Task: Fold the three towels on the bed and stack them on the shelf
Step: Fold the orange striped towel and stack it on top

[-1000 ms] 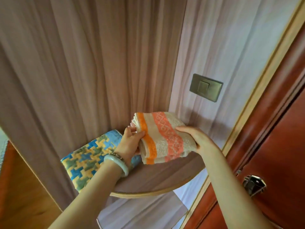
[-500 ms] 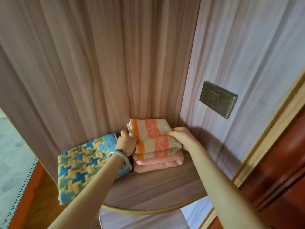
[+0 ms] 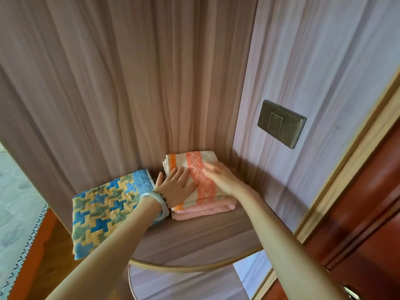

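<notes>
Shelf [image 3: 194,239]: carrying every towel in the corner
Patterned towel [image 3: 104,204]: lying folded beside the stack
Striped towel [image 3: 194,169]: sitting atop pink towel [image 3: 207,210]; looking soft, light, best pinched at folded edges
Left hand [image 3: 176,187], right hand [image 3: 220,177]: pressing flat, gripping nothing

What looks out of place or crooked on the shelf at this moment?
The blue and yellow towel lies beside the stack, not on it, and its front end hangs over the shelf edge. The striped towel sits squarely on the pink towel, under the flat left hand and right hand.
</notes>
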The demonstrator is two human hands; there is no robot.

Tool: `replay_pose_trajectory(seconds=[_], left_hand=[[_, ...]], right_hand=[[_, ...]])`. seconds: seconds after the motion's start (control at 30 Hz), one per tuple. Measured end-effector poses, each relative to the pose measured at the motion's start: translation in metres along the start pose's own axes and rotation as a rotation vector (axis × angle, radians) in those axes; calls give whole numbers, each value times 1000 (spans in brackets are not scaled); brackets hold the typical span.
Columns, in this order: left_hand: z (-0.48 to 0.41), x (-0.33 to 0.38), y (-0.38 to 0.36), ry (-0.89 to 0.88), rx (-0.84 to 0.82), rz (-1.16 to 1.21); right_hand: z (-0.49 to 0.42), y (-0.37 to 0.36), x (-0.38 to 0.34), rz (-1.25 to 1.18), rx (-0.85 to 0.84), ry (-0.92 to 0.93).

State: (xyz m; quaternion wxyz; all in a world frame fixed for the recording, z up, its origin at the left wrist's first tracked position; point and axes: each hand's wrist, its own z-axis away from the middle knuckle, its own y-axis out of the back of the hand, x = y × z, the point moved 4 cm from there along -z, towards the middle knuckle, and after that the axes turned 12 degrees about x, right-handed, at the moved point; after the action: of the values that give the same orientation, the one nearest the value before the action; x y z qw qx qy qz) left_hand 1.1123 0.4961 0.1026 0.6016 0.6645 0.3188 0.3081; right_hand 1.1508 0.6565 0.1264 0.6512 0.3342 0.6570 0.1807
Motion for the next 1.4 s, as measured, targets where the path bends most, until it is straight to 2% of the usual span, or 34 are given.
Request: replay_pose_trajectory(seconds=[0.03,0.07,0.13,0.17,0.2,0.3,0.4,0.5,0.6,0.73,0.8,0.87,0.93,1.0,1.07,1.17,1.23,1.27,1.33,1.4], left_hand=[[-2,-2,6,-19,54,-6],[-3,-5,13,3,132,92],[1,-5,27,40,259,366],[4,1,32,-13,291,450],[9,10,37,-86,321,438],[11,25,37,-167,369,266],[0,23,40,-104,488,260],[-4,24,37,-179,556,184],[-2,24,36,-160,579,239],[0,29,34,-176,599,233],[1,27,32,-186,610,201],[4,28,30,-236,585,181],[12,33,23,-307,535,161],[22,36,12,-417,505,33],[30,30,0,-395,436,-29],[36,25,13,-338,454,149],[30,19,27,-175,337,294],[28,19,28,-140,296,265],[27,23,21,-184,231,51],[31,29,0,-203,102,-15]], right_hand=[[1,13,-3,-210,52,-57],[5,28,-2,-350,109,-111],[21,48,8,-421,176,-139],[31,52,15,-365,186,-141],[39,51,20,-278,174,-149],[50,31,31,-179,164,-164],[47,17,29,-136,440,-101],[50,11,18,-13,729,-33],[53,10,9,77,861,-40],[48,14,7,282,783,35],[52,21,11,267,724,158],[58,23,23,169,659,201],[64,21,37,1,569,99],[68,24,41,-95,427,-39],[69,36,31,-190,287,-117],[55,61,4,-312,378,-93],[37,56,-12,-199,399,-10],[29,46,-15,-68,348,23],[21,17,-4,268,142,56],[21,-1,15,413,-16,53]])
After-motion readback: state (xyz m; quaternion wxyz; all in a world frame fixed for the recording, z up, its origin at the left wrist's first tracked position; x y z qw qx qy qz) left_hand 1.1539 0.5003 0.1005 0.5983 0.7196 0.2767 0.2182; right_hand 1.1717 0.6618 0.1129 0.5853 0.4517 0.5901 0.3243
